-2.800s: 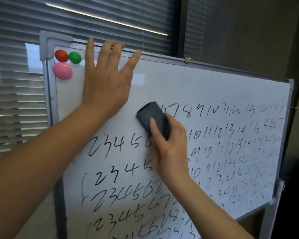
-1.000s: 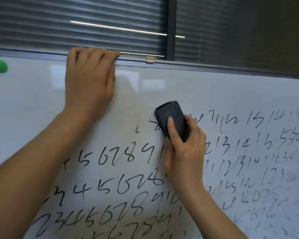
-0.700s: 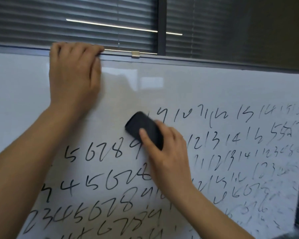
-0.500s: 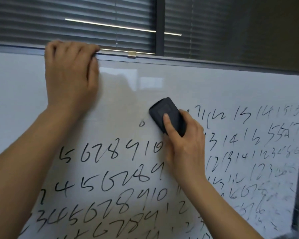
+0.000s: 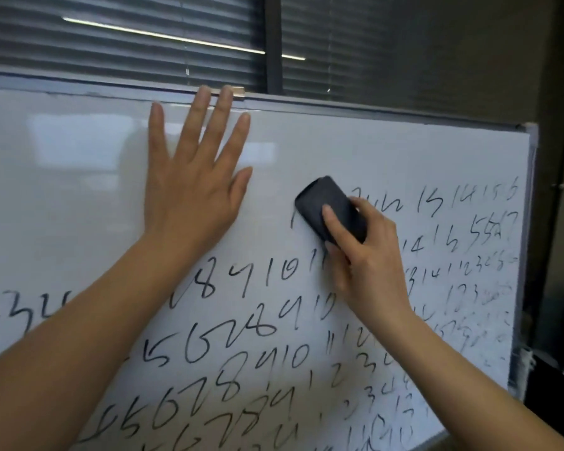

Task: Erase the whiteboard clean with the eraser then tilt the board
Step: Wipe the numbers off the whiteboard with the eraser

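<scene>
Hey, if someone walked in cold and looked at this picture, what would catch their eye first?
Rows of handwritten numbers covering the whiteboard, its top left already wiped. The right hand holds a dark eraser against the top row, while the left hand lies flat near the top edge.

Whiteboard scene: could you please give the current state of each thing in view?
whiteboard: top strip wiped, rows of numbers remain below.
eraser: pressed to the board at the top row.
right hand: grips the eraser.
left hand: flat on the board, fingers spread.
blinds: closed.
</scene>
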Available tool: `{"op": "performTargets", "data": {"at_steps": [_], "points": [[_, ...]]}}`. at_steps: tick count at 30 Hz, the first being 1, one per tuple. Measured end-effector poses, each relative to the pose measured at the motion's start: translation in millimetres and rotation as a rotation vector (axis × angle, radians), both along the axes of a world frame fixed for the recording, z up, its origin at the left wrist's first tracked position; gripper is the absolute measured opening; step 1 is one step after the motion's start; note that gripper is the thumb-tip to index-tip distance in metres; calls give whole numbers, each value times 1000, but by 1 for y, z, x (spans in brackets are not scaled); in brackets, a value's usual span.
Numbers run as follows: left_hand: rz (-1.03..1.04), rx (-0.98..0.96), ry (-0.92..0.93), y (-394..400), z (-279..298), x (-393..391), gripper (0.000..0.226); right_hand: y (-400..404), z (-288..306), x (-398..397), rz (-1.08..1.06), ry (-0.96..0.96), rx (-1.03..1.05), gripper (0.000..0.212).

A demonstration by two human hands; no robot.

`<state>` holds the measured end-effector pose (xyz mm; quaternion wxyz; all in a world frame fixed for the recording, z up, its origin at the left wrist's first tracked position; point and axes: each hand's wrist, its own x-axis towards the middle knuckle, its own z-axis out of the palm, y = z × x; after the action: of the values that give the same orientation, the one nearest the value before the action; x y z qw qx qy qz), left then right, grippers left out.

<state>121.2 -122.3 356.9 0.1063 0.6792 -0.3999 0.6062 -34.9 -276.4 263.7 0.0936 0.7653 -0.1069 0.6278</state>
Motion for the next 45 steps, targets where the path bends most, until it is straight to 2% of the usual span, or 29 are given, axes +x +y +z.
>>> {"op": "performTargets", "data": {"at_steps": [4, 9, 13, 16, 20, 24, 27, 29, 35, 38, 41, 45], "points": [[-21, -15, -36, 3, -4, 3, 57, 7, 4, 9, 42, -136, 138, 49], [-57, 2, -39, 1, -3, 4, 63, 28, -37, 17, 3, 83, -83, 58], [-86, 3, -41, -2, -4, 3, 63, 6, -29, -1, -54, 141, -166, 57], [-85, -5, -50, -2, -5, 3, 62, -19, -9, -11, -69, 31, -67, 45], [-91, -16, -76, -13, -3, -8, 59, -27, 0, -2, -37, -137, 27, 44], [-102, 2, -173, -46, 14, -31, 55, -12, -28, 16, 76, -13, -63, 37], [-82, 19, -165, -74, 27, -43, 57, -14, -39, 4, 91, 66, -204, 55], [-71, 9, -132, -85, 28, -46, 57, -32, -31, -9, 64, 97, -240, 57], [-51, 6, -95, -92, 27, -41, 56, -91, 12, -32, 8, -61, -4, 48], [-39, 7, -78, -89, 27, -39, 60, -92, 12, -25, 22, -153, 40, 47], [-32, 7, -71, -86, 25, -42, 60, -75, -11, -17, 98, -18, -29, 49], [-20, -13, -69, -87, 23, -45, 60, -73, -24, -27, 73, 86, -219, 59]]}}
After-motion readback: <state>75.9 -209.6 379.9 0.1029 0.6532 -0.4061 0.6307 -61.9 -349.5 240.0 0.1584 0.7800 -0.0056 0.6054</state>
